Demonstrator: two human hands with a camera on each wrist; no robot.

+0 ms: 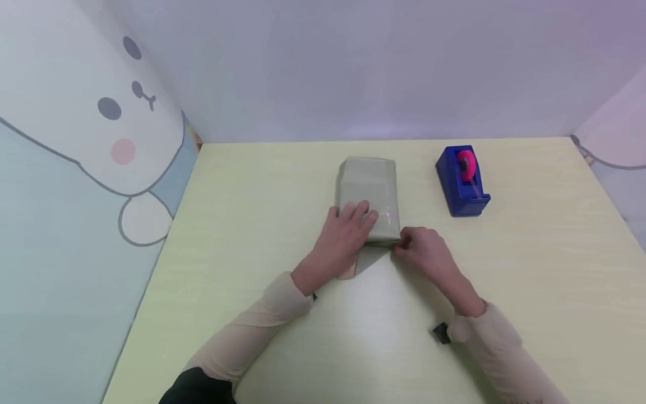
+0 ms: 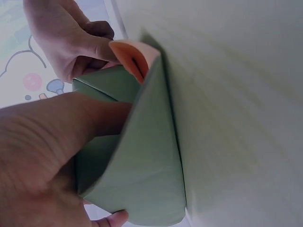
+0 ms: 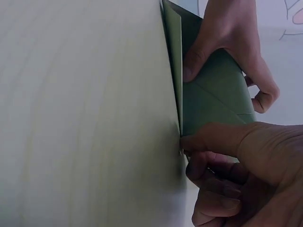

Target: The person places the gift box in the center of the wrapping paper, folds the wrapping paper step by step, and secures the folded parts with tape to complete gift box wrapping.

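A box wrapped in grey-green paper (image 1: 370, 177) lies on the table, its near end only partly folded. My left hand (image 1: 343, 233) holds it from above, fingers spread over the top and one fingertip bent down its side. The left thumb (image 2: 106, 116) presses on the folded end, behind a loose triangular flap (image 2: 147, 142) in the left wrist view. A peach-coloured piece (image 2: 137, 56) shows at the flap's edge. At the near right corner my right hand (image 1: 426, 249) pinches the paper's edge between thumb and index finger; its other fingers (image 3: 215, 203) are curled.
A blue tape dispenser (image 1: 461, 182) with a pink roll (image 1: 466, 164) stands on the pale wooden table (image 1: 252, 202), right of the box. A pale wall (image 1: 343, 67) rises behind the table. Cartoon-printed panels (image 1: 65, 235) flank both sides.
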